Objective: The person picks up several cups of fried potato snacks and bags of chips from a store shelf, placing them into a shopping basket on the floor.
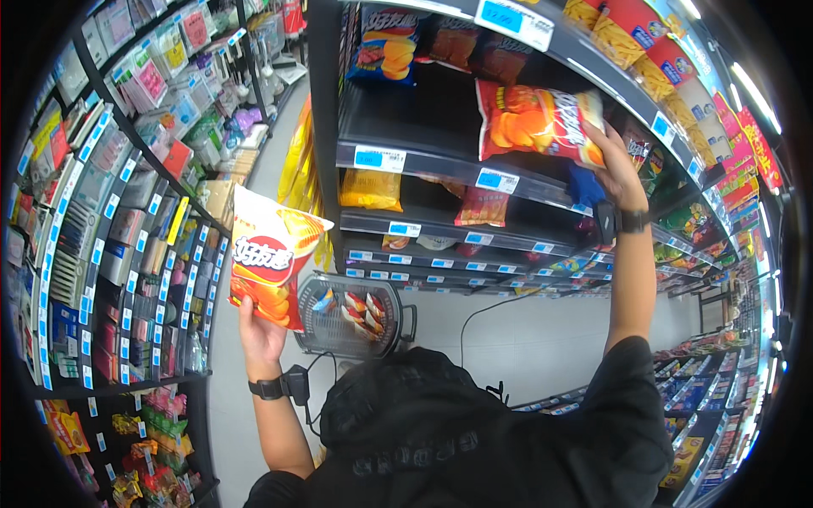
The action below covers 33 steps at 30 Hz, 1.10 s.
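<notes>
My left hand (261, 332) grips the lower edge of a red and white bag of chips (269, 262), held upright over the aisle floor. On the right, my right hand (616, 165) is closed on the right end of another red bag of chips (538, 123), which lies sideways at the front of the upper shelf (406, 118). Whether that bag rests on the shelf or is lifted, I cannot tell. Behind it on the same shelf stand a blue bag of chips (385, 55) and dark reddish bags (453, 42).
Below my left hand, a grey basket (398, 313) on the floor holds several small packets (364, 313). Lower shelves carry a yellow bag (371, 190) and a red bag (483, 206). Racks of stationery (110, 254) line the left side. A black cable (466, 326) hangs across the aisle.
</notes>
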Tool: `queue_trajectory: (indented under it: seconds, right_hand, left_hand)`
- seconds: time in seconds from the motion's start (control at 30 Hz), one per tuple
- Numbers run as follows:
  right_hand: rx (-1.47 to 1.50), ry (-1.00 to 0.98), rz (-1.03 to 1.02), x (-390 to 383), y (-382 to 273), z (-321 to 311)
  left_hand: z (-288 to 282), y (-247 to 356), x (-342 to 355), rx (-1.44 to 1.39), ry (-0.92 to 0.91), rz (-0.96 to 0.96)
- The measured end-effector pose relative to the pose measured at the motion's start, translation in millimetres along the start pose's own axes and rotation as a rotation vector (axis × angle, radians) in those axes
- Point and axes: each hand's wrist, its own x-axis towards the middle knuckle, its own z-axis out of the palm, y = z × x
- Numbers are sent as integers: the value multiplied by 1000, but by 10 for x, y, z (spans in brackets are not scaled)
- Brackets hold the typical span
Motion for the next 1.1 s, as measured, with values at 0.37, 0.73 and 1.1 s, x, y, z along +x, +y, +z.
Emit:
queue_trajectory:
  seconds: [0.37, 0.73, 1.1]
  right_hand:
    - [-124, -378, 287, -1257, 1498, 1091]
    - [-415, -624, 345, -1484, 4861, 3217]
    - [-745, -1039, 162, -1795, 7737, 4996]
  left_hand:
    - [-997, 138, -54, -67, 195, -1]
    - [-1996, -291, -521, -73, 581, 215]
    - [-3512, -1256, -1008, -144, 788, 387]
